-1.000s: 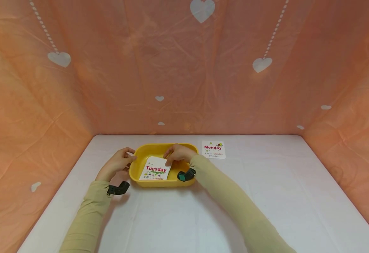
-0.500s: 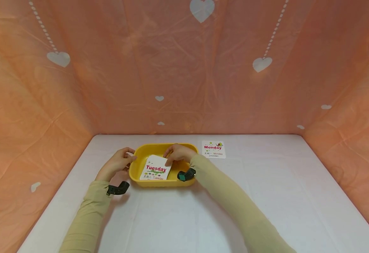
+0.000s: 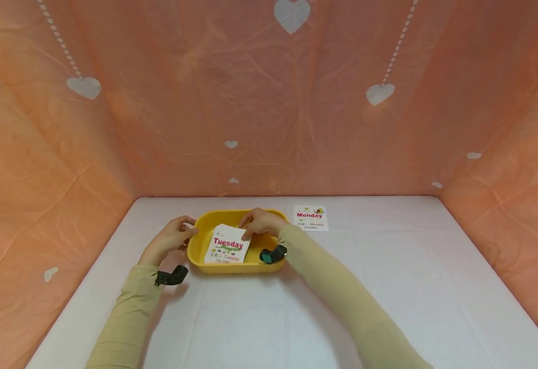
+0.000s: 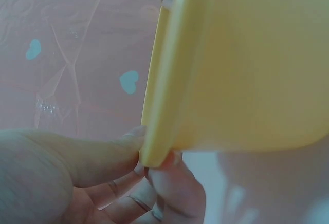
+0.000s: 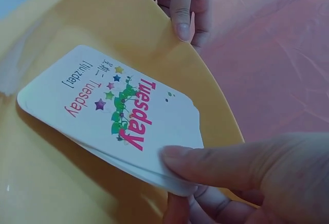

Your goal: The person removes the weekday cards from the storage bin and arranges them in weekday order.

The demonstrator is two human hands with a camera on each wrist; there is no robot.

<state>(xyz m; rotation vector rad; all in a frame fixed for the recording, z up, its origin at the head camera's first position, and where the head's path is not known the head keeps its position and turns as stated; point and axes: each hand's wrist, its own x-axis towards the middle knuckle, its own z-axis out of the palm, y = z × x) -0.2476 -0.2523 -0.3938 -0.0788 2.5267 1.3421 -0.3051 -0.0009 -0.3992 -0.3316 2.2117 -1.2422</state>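
A yellow oval plastic tub [image 3: 269, 267] stands near the back of the white table. My left hand [image 3: 169, 241] pinches its left rim between thumb and fingers; the left wrist view shows the thumb [image 4: 103, 157] on one side of the rim and fingers beneath. Inside the tub, my right hand [image 3: 262, 224] pinches a small stack of white cards by one edge. The top "Tuesday" card [image 5: 110, 98] faces up, with pink letters, stars and green leaves. In the right wrist view the thumb [image 5: 216, 165] lies on top and fingertips curl under the stack, whose edges fan slightly.
A "Monday" card [image 3: 311, 219] lies face up on the white table [image 3: 389, 256], just right of the tub. Behind the table's back edge hangs a pink-orange curtain [image 3: 250, 102] with white hearts, and it also lines both sides.
The "Tuesday" card has tilted up slightly in the right hand, so more of its lower print shows. Both hands and the tub stay nearly in place.
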